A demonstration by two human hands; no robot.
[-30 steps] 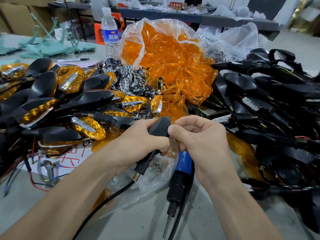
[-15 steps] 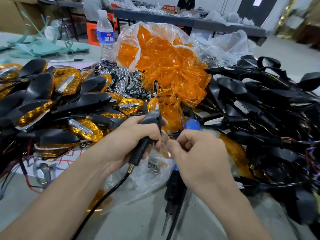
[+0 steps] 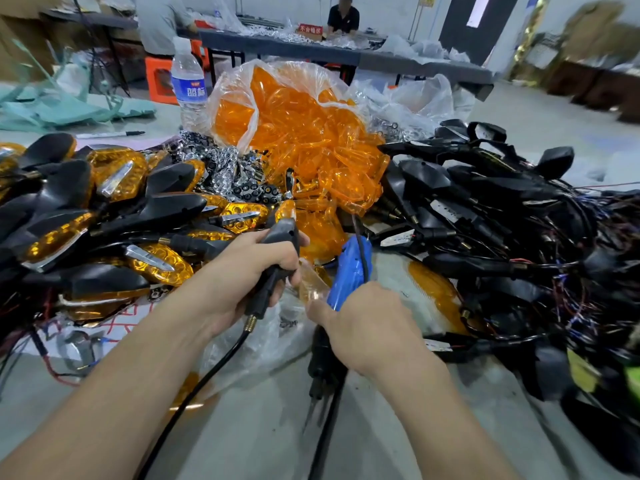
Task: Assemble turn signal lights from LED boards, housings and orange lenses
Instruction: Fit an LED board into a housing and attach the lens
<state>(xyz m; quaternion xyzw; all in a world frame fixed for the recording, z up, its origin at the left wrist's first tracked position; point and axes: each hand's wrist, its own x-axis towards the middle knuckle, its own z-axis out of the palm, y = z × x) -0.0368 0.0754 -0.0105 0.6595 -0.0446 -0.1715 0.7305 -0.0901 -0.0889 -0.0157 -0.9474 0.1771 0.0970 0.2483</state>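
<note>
Now, item one: black housing (image 3: 280, 233), just in front of the bag of orange lenses (image 3: 298, 133). Your left hand (image 3: 242, 275) is curled tight round its stem.

Item two: blue screwdriver (image 3: 348, 268), also in front of the bag, just right of the housing. Your right hand (image 3: 367, 327) is wrapped round its lower body, with the bit pointing back at you.

Handling, as judged: swing the bit toward the housing, clear the cord, hold the housing steady and seat the bit square before driving.

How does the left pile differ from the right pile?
The left pile has orange lenses and chrome inserts fitted; the right pile is bare black housings. The right pile is a thick wire tangle; the left pile shows few wires. Both have black housings with stems.
</note>
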